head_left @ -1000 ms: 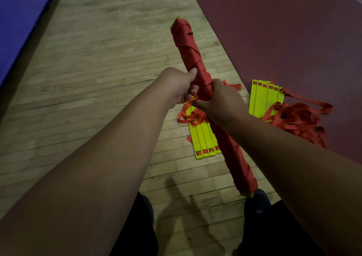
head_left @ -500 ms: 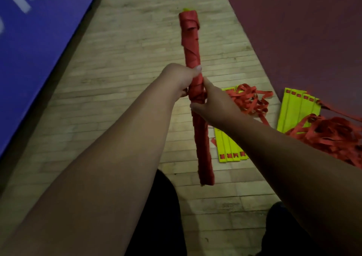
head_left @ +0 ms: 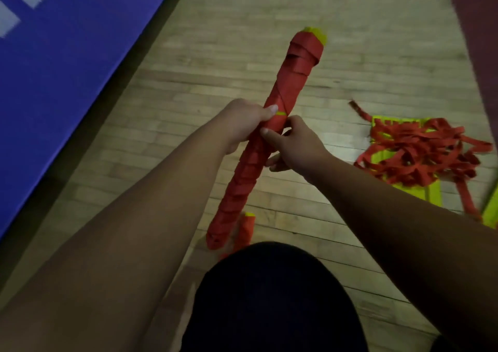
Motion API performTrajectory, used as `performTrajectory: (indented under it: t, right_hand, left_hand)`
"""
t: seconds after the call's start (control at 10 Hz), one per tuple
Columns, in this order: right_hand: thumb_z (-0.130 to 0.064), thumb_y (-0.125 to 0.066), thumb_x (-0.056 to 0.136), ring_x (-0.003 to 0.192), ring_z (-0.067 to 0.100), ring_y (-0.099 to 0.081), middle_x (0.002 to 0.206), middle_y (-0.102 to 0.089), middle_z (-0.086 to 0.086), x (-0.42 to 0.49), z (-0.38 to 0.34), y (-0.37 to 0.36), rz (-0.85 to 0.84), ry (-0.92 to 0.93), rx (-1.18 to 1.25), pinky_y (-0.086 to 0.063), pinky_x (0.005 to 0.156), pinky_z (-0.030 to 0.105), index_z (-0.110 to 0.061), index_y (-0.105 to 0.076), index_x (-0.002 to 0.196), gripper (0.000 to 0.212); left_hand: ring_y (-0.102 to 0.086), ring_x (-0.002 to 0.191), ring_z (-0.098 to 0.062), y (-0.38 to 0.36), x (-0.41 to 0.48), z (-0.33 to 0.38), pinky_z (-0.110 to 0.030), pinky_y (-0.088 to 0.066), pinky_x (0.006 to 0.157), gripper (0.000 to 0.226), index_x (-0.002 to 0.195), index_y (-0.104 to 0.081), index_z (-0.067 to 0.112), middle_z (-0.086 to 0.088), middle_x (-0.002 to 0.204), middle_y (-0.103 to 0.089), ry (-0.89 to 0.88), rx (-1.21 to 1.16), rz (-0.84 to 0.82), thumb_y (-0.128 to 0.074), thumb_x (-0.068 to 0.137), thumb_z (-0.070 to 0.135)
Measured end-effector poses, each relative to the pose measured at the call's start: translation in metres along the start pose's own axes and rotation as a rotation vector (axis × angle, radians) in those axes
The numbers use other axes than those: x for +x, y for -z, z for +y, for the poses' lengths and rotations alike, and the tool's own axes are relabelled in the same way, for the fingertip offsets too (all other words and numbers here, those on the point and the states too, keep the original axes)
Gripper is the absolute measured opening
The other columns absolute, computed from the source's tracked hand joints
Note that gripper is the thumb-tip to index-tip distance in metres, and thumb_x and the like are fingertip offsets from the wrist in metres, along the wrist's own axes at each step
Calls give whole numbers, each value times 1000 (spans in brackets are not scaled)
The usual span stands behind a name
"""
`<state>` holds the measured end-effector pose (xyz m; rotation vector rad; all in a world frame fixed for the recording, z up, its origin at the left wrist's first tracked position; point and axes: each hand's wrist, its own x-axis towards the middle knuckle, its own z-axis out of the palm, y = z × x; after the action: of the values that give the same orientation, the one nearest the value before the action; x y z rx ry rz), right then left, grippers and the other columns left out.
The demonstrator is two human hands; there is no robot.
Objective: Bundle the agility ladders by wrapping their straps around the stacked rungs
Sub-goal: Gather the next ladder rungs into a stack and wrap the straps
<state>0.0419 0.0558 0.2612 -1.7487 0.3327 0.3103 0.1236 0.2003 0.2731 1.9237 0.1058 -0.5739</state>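
Tilting the wrapped bundle (head_left: 292, 82) so its far end is now leaning right, after standing nearly straight half a second ago. Gripping it mid-length with the left hand (head_left: 242, 124), thumb lying along the red strap. Clasping it just below with the right hand (head_left: 297, 141), thumb pressing on the front and fingers curling behind. Holding it clear of the wooden floor (head_left: 242, 42). Lying well right of the right hand: loose ladder (head_left: 420, 152), straps tangling over yellow rungs. Peeking out beneath both hands, beside the bundle's near end: second roll (head_left: 246, 227).
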Motion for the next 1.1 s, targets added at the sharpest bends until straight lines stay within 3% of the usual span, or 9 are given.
performTrajectory:
  t: [0.1, 0.2, 0.3, 0.5, 0.6, 0.8, 0.9, 1.0, 1.1]
  right_hand:
    - [-37, -73, 103, 75, 40, -79, 100, -74, 21, 27, 31, -48, -86, -102, 37, -67, 73, 59, -9, -47, 128, 45]
    - [-33, -64, 108, 79, 42, -80, 98, -74, 21, 47, 72, -91, -170, -199, 40, -66, 76, 60, -6, -47, 129, 39]
    - [-22, -55, 111, 88, 38, -80, 103, -76, 19, 58, 114, -126, -295, -307, 4, -67, 83, 55, -9, -48, 133, 26]
    - [-3, -59, 102, 85, 28, -78, 102, -78, 13, 63, 181, -166, -455, -533, 27, -57, 82, 44, -24, -52, 144, 48]
    - [-3, -62, 99, 99, 34, -80, 108, -81, 14, 63, 202, -174, -503, -585, -15, -60, 84, 43, -30, -54, 149, 57]
    - [3, -58, 101, 96, 29, -70, 113, -70, 13, 49, 212, -172, -628, -598, -133, -63, 96, 51, -6, -55, 148, 48]
    - [2, -57, 103, 95, 26, -69, 107, -68, 7, 51, 212, -168, -665, -622, -125, -63, 86, 41, -13, -54, 147, 46]
    - [-2, -59, 103, 106, 22, -66, 125, -66, 7, 65, 211, -162, -650, -565, -176, -61, 93, 40, -14, -49, 155, 55]
    - [-11, -59, 105, 118, 26, -67, 150, -58, 10, 73, 198, -154, -628, -556, -266, -65, 92, 43, -17, -48, 158, 55]
  left_hand:
    - [-76, 95, -26, 17, 19, -66, -35, -54, 78, 40, 111, -79, 6, -11, 104, -81, 97, -80, 41, -76, 94, 43]
    - [-77, 85, -34, 25, 29, -134, -42, -61, 75, 36, 109, -78, -1, -22, 100, -79, 217, -196, 72, -72, 99, 33]
    - [-77, 79, -33, 29, 34, -203, -42, -60, 73, 38, 103, -81, 5, -23, 99, -80, 328, -223, 111, -74, 88, 39]
    - [-75, 60, -22, 25, 28, -295, -28, -59, 52, 21, 110, -74, 4, -13, 79, -76, 488, -353, 91, -58, 111, 18]
    - [-74, 61, -20, 17, 22, -316, -27, -57, 52, 23, 121, -71, 1, -17, 89, -74, 513, -332, 89, -56, 112, 16]
    - [-70, 70, -29, -5, 14, -337, -38, -59, 69, 29, 116, -70, 0, -23, 91, -72, 577, -209, 73, -50, 115, 20]
    - [-76, 80, -34, -18, 37, -406, -48, -64, 84, 30, 106, -77, 8, -18, 94, -79, 619, -90, 141, -64, 102, 34]
    - [-77, 104, -40, -24, 49, -422, -53, -62, 97, 43, 112, -80, 8, -19, 108, -80, 641, 33, 194, -70, 87, 43]
    - [-70, 119, -38, -22, 38, -373, -30, -47, 87, 35, 126, -75, 1, -20, 126, -75, 659, 253, 156, -64, 107, 27]
